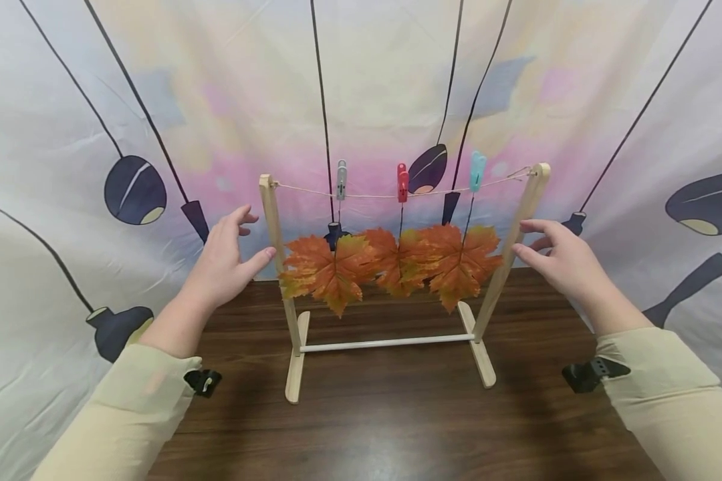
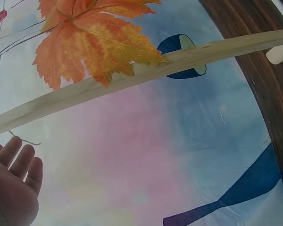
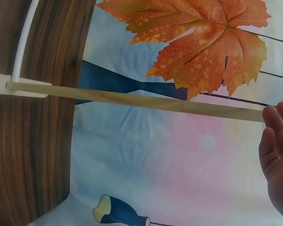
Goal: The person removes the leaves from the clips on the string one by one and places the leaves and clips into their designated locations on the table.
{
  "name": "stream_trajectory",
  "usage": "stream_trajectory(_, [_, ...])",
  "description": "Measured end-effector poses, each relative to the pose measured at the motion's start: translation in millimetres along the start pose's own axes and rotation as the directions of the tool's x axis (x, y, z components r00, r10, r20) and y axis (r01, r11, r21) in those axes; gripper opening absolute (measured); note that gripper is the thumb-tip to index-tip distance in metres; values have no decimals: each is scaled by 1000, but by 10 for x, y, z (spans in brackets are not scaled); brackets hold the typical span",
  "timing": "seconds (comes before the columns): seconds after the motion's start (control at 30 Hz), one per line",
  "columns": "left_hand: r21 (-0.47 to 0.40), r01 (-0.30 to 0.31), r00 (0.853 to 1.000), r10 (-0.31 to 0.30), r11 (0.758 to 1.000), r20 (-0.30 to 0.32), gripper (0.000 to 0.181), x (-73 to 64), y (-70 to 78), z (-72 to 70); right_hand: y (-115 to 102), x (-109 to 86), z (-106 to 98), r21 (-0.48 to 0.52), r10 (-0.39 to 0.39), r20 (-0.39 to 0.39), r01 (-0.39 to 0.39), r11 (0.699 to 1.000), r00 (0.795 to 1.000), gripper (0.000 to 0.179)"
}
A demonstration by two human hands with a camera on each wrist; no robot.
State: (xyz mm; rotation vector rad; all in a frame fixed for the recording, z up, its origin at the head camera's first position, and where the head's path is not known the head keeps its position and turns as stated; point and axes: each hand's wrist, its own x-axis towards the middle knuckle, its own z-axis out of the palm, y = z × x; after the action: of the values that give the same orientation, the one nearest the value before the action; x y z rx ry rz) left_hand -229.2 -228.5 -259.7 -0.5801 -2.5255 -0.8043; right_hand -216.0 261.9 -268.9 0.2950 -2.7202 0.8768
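A small wooden rack [image 1: 526, 204] stands upright, with a string [image 1: 370, 196] tied between its two posts. Three orange-yellow artificial maple leaves [image 1: 337, 267] hang by their stems under a grey clothespin [image 1: 341, 180], a red clothespin [image 1: 402, 184] and a light blue clothespin [image 1: 477, 172]. My left hand [image 1: 219, 260] is beside the left post [image 1: 271, 214], thumb pointing at it and fingers loosely bent. On the other side my right hand [image 1: 562, 257] has its thumb and fingertips right at the right post [image 3: 179, 104]. Neither hand grips anything.
The rack's feet [image 1: 484, 364] rest on a dark brown wood-grain table [image 1: 373, 414], joined by a white crossbar [image 1: 385, 344]. Close behind hangs a pastel cloth backdrop [image 1: 373, 80] printed with dark lamps. Black straps [image 1: 203, 382] sit at both wrists.
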Motion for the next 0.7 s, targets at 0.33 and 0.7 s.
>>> stream_trajectory(0.33, [-13, -19, 1000, 19, 1000, -9, 70, -5, 41, -32, -57, 47, 44, 29, -24, -10, 24, 999, 1000, 57])
stream_trajectory(0.7, [-28, -24, 1000, 23, 999, -5, 66, 21, 100, -75, -186, 92, 117, 30, -67, -1, 67, 997, 998, 53])
